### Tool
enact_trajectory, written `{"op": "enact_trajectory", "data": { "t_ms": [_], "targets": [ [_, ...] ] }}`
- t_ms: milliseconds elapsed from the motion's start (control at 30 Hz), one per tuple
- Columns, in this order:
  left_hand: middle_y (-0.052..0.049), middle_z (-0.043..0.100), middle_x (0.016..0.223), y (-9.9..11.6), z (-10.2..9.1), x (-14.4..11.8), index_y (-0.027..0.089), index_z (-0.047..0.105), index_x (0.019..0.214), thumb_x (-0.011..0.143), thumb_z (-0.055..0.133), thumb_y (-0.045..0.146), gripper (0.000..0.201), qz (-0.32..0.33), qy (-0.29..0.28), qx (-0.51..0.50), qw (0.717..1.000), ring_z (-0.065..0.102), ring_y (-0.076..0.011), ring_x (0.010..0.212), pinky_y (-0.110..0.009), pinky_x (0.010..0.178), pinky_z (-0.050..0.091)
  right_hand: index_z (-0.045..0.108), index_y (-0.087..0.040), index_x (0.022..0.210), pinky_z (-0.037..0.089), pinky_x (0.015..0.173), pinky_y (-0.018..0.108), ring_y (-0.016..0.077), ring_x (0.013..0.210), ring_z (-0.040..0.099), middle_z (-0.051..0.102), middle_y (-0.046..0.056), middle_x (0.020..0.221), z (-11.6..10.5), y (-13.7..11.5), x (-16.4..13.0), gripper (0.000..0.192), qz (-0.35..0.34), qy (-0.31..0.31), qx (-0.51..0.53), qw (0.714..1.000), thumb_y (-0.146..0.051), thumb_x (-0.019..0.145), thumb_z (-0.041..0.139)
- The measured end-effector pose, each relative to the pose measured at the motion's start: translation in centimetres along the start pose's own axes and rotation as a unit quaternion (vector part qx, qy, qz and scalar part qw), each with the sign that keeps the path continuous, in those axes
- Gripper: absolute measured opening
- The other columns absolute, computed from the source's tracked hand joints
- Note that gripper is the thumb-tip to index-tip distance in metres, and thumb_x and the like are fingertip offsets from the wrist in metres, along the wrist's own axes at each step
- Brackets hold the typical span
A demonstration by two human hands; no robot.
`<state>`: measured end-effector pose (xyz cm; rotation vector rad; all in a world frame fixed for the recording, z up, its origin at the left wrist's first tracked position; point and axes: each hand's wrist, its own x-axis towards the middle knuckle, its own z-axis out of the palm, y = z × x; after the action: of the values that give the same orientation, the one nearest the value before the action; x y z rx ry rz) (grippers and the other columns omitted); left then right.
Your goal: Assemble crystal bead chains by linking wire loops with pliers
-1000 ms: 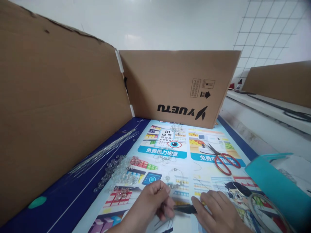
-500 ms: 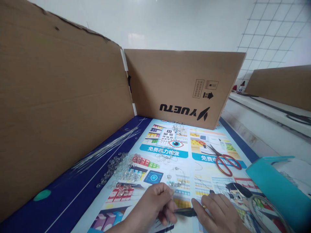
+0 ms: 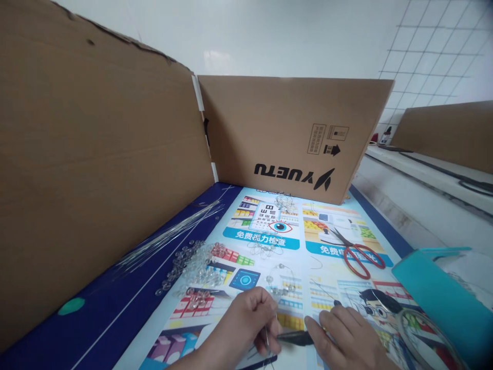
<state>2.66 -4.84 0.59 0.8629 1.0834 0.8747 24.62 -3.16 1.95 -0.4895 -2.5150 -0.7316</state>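
Pinching a thin wire (image 3: pixel 267 337) in the left hand's (image 3: pixel 250 319) fingertips, apparently to steady it; gripping a dark-nosed tool (image 3: pixel 296 337) in the right hand (image 3: pixel 343 334), aimed at the left fingers, probably for close work; having loose clear beads (image 3: pixel 206 267) left of the left fingers, presumably handy, and red-handled scissors (image 3: pixel 357 261) beyond the right.

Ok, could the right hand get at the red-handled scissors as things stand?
Probably yes: the red-handled scissors lie just beyond the right hand on the printed sheet, and nothing bulky stands between. That hand holds a dark tool, though, and would likely need freeing first.
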Motion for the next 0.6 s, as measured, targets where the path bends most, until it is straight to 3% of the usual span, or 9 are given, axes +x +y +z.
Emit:
{"op": "enact_trajectory", "data": {
  "t_ms": [200,267,367,467,600],
  "targets": [
    [0.002,0.063,0.059,0.4,0.0,-0.7,0.019,0.044,0.074,0.085,0.048,0.034,0.019,0.064,-0.001,0.110,0.992,0.059,-0.0102,0.046,-0.018,0.044,0.037,0.061,-0.017,0.093,0.041,0.060,0.027,0.0157,0.062,0.052,0.057,0.003,0.066,1.2,-0.7,-0.6,0.019,0.089,-0.038,0.137,0.986,-0.014,0.083,0.044],
    [0.002,0.062,0.063,0.5,-0.1,-0.9,0.019,0.046,0.075,0.085,0.047,0.032,0.017,0.093,-0.001,0.160,0.983,0.061,-0.0117,0.052,-0.021,0.049,0.041,0.060,-0.020,0.089,0.042,0.060,0.025,0.0152,0.065,0.053,0.059,0.002,0.070,1.2,-1.0,-0.7,0.016,0.138,-0.065,0.194,0.969,-0.016,0.081,0.047],
    [0.002,0.062,0.064,0.6,-0.2,-1.2,0.019,0.048,0.076,0.086,0.045,0.030,0.015,0.132,-0.004,0.249,0.960,0.061,-0.0132,0.057,-0.022,0.056,0.044,0.060,-0.023,0.082,0.042,0.058,0.021,0.0143,0.068,0.055,0.060,0.001,0.075,1.0,-1.1,-0.8,0.011,0.202,-0.152,0.264,0.931,-0.018,0.077,0.053],
    [0.002,0.064,0.062,0.8,-0.3,-1.5,0.020,0.049,0.077,0.087,0.043,0.028,0.015,0.146,-0.009,0.330,0.933,0.061,-0.0133,0.057,-0.021,0.055,0.042,0.062,-0.025,0.082,0.042,0.060,0.019,0.0141,0.071,0.058,0.061,0.001,0.077,0.8,-1.0,-0.8,0.012,0.224,-0.229,0.301,0.898,-0.020,0.075,0.055],
    [0.002,0.066,0.062,1.1,-0.1,-1.8,0.021,0.050,0.075,0.086,0.043,0.027,0.014,0.142,-0.014,0.368,0.919,0.061,-0.0136,0.057,-0.020,0.053,0.040,0.063,-0.026,0.082,0.042,0.062,0.019,0.0138,0.072,0.059,0.062,0.000,0.078,0.6,-0.9,-0.8,0.012,0.244,-0.264,0.328,0.874,-0.022,0.074,0.056]
  ]
}}
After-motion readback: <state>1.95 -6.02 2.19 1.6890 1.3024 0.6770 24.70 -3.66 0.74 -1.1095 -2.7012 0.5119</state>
